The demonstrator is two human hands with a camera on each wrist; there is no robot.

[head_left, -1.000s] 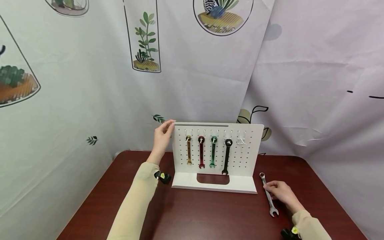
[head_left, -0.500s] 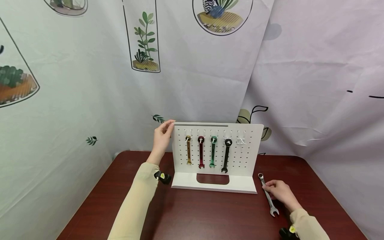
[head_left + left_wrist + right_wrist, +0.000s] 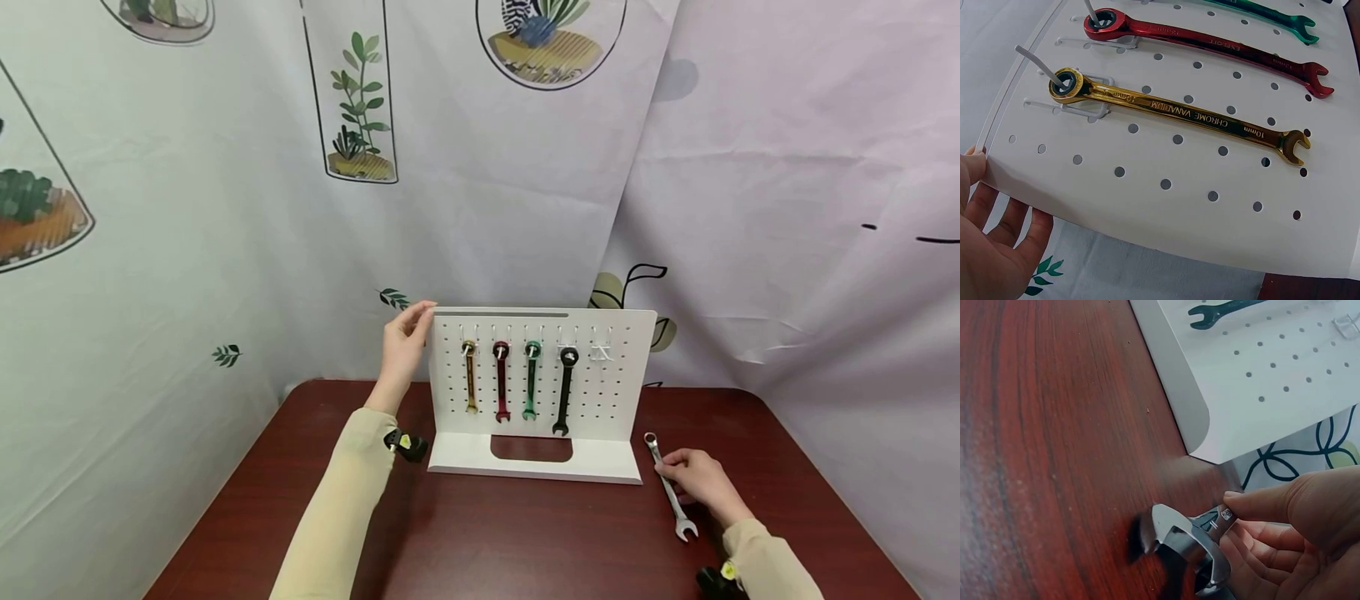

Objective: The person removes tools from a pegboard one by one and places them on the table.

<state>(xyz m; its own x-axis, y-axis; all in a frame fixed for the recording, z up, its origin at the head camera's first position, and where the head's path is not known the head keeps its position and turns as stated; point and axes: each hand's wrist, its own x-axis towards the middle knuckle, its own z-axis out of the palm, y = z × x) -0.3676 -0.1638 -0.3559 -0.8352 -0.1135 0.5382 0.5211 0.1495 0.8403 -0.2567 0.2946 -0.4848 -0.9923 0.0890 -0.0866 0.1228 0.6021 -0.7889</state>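
Note:
My left hand [image 3: 403,350] holds the upper left corner of a white pegboard stand [image 3: 600,458], thumb on the front face and fingers behind the edge, as the left wrist view shows. On the right, my right hand [image 3: 701,481] pinches a silver combination wrench [image 3: 670,492] by its shank between thumb and fingers. The wrench's ring end points toward the back and its open end toward me; the right wrist view shows the open end [image 3: 1172,531] close over the table. From the board's hooks hang a gold wrench [image 3: 1172,109], a red wrench [image 3: 1222,47], a green wrench [image 3: 531,383] and a black wrench [image 3: 566,392].
A white hook [image 3: 602,352] on the board's right side bears no wrench. The stand's foot has a cutout through which the dark red wooden table [image 3: 510,533] shows. Behind the table hangs a pale cloth [image 3: 487,208] printed with plants.
The silver wrench's ring end has tipped very slightly left. Both hands keep their places and holds, and the board and hanging wrenches stay put.

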